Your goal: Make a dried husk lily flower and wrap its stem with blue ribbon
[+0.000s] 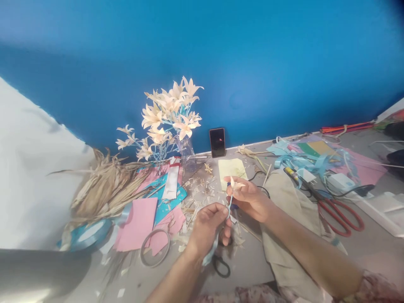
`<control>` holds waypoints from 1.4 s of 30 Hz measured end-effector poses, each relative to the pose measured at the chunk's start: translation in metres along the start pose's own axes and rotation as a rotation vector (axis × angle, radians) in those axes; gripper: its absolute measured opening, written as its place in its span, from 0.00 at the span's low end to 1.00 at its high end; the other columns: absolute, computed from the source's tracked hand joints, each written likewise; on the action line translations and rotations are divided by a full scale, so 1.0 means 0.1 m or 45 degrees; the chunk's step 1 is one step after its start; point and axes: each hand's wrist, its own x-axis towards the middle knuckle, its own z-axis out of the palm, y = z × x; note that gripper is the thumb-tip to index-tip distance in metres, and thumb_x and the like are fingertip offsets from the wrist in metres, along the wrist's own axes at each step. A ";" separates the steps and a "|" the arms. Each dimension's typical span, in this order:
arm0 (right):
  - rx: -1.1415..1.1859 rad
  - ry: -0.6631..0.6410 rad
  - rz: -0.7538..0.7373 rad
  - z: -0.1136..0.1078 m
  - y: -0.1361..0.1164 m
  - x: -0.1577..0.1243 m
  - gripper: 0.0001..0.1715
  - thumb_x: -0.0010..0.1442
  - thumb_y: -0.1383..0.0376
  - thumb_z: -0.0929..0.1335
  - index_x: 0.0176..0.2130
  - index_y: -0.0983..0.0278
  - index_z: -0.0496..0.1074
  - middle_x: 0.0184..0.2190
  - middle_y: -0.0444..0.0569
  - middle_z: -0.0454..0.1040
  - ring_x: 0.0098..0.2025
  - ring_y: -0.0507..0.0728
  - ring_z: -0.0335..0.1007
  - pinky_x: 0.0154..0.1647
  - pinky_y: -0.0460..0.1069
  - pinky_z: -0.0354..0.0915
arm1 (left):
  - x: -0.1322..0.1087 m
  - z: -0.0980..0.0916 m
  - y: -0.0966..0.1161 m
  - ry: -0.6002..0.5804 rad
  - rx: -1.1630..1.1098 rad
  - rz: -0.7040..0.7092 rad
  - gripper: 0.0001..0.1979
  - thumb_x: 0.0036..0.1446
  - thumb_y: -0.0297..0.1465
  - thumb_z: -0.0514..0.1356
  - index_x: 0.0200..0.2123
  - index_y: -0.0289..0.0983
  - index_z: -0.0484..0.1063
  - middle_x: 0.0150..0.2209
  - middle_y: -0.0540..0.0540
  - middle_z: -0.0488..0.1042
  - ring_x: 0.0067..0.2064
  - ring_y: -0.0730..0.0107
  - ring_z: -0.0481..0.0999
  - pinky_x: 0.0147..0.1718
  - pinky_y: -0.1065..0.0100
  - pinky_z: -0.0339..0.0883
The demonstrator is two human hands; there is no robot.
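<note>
A small cream-coloured artificial flower (235, 184) stands upright between my two hands on a thin stem (230, 203) covered in light blue. My right hand (252, 200) is closed around the flower just under its petals. Lower down, my left hand (208, 221) pinches the stem between thumb and fingers. From beneath that hand a light blue ribbon (209, 255) trails down towards the table. A dark scissor handle loop (221, 267) lies below my hands, with its other parts hidden. Pale scraps (202, 185) are scattered behind them.
Finished-looking cream flowers (172, 101) stand at the back, near a phone (217, 142) leaning on the blue wall. Dried husks (104, 185), pink paper (137, 223), a tape roll (155, 248) and a blue ribbon roll (91, 235) lie left. Red-handled scissors (342, 216) and beige cloth (284, 235) lie right.
</note>
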 end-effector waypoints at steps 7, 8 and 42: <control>-0.118 0.126 -0.025 0.00 -0.03 0.02 0.33 0.45 0.65 0.81 0.51 0.60 0.76 0.37 0.48 0.79 0.38 0.56 0.73 0.38 0.49 0.67 | -0.01 -0.01 -0.03 0.186 0.026 0.089 0.16 0.48 0.40 0.68 0.26 0.37 0.67 0.18 0.54 0.68 0.14 0.82 0.59 0.11 0.78 0.53; -0.141 0.186 -0.038 0.00 -0.02 0.03 0.32 0.44 0.66 0.81 0.49 0.60 0.77 0.35 0.47 0.78 0.36 0.55 0.72 0.36 0.48 0.67 | -0.02 0.00 -0.03 0.251 0.074 0.128 0.15 0.49 0.40 0.68 0.26 0.37 0.67 0.18 0.55 0.68 0.15 0.81 0.59 0.12 0.78 0.53; -0.062 0.230 0.042 -0.11 0.07 0.12 0.17 0.49 0.60 0.80 0.27 0.64 0.73 0.24 0.42 0.70 0.25 0.49 0.61 0.25 0.43 0.59 | -0.03 -0.02 0.01 0.382 0.309 0.383 0.12 0.53 0.37 0.65 0.25 0.37 0.68 0.19 0.54 0.68 0.17 0.80 0.62 0.16 0.76 0.58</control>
